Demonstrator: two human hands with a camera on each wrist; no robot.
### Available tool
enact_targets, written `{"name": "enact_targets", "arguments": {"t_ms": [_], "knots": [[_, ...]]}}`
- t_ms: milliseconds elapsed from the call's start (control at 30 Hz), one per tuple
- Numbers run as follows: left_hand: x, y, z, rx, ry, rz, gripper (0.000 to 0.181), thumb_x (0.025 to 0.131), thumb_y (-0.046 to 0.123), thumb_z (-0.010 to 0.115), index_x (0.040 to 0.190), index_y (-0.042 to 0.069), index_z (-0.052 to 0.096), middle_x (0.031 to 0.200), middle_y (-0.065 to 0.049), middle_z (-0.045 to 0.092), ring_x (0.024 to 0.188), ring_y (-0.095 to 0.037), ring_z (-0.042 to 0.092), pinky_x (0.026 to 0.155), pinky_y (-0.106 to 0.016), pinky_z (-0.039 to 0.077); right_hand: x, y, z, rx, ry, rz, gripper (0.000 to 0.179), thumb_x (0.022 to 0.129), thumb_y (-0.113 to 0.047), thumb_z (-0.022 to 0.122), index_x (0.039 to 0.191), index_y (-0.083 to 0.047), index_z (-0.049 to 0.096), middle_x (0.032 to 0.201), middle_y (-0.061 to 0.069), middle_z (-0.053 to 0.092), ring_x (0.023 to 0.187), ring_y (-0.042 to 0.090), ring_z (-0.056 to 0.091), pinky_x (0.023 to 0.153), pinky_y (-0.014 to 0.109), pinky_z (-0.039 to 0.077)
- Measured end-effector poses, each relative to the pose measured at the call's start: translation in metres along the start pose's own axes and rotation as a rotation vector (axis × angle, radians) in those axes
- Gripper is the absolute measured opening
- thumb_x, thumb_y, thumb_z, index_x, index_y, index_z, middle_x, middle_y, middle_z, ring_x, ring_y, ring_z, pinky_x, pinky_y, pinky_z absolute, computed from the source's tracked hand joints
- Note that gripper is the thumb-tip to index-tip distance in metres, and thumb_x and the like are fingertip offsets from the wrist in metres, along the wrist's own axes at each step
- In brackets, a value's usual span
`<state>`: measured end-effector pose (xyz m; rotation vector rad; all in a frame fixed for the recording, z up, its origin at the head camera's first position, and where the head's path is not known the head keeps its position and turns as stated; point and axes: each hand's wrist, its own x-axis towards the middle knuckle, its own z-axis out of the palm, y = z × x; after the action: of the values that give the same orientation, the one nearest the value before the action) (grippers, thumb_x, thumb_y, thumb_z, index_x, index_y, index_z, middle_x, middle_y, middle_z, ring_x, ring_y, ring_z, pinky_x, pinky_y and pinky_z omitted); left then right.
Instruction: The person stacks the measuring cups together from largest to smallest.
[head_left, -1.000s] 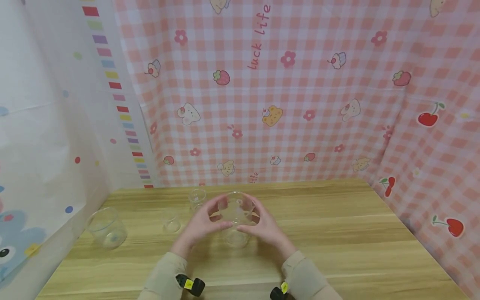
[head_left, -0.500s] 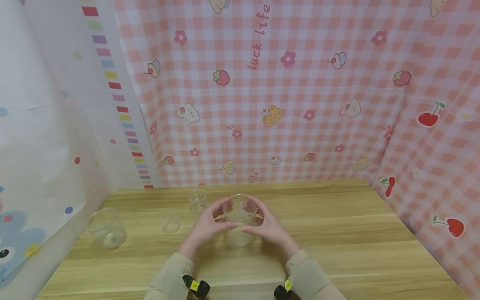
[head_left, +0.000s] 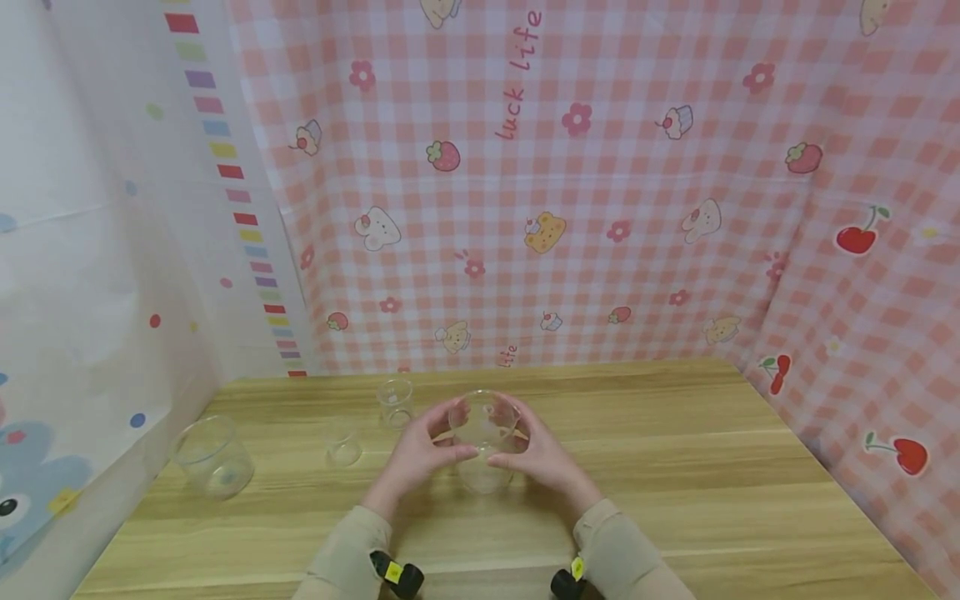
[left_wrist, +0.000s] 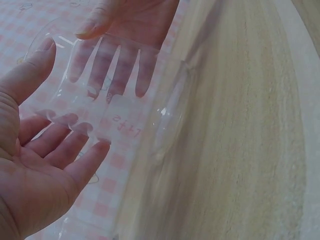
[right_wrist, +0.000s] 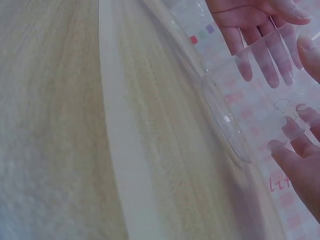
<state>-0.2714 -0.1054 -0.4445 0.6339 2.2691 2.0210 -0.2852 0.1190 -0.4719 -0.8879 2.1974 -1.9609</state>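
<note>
A clear plastic cup (head_left: 485, 477) stands upright near the middle of the wooden table, its rim towards the far wall in the head view. My left hand (head_left: 422, 454) holds it from the left, thumb at the near side and fingers spread along its wall. From the right, my right hand (head_left: 543, 454) grips it in the same way. In the left wrist view, the fingers of both hands show through the see-through wall of the cup (left_wrist: 165, 112). The right wrist view has the round base of the cup (right_wrist: 225, 122) close over the tabletop.
Left of the hands are a small clear cup (head_left: 344, 450) and, farther back, another clear cup (head_left: 395, 404). A larger clear cup (head_left: 213, 462) is near the table's left edge. Patterned cloth (head_left: 480, 200) hangs behind and at both sides.
Both hands and the cup between them have shifted a little to the right and slightly nearer. The other cups stay where they were.
</note>
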Motion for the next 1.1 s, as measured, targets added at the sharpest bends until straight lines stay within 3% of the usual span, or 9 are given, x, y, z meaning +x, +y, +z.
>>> {"name": "enact_targets", "arguments": {"t_ms": [367, 1100], "knots": [[0.003, -0.006, 0.000, 0.060, 0.008, 0.003, 0.074, 0.078, 0.001, 0.082, 0.143, -0.005, 0.046, 0.142, -0.024, 0.050, 0.129, -0.042, 0.049, 0.103, -0.049, 0.045, 0.000, 0.002, -0.001, 0.042, -0.014, 0.015, 0.094, 0.079, 0.001, 0.080, 0.154, -0.007, 0.025, 0.152, 0.024, 0.035, 0.139, 0.041, 0.035, 0.110, 0.052, 0.035], [0.002, -0.006, 0.007, 0.095, 0.004, 0.007, 0.077, 0.079, 0.008, 0.084, 0.145, 0.000, 0.044, 0.143, -0.021, 0.050, 0.129, -0.043, 0.048, 0.102, -0.051, 0.045, -0.003, 0.005, -0.011, -0.024, -0.060, -0.010, 0.092, 0.082, 0.003, 0.077, 0.155, -0.009, 0.024, 0.151, 0.024, 0.037, 0.139, 0.042, 0.035, 0.111, 0.054, 0.033]]}}
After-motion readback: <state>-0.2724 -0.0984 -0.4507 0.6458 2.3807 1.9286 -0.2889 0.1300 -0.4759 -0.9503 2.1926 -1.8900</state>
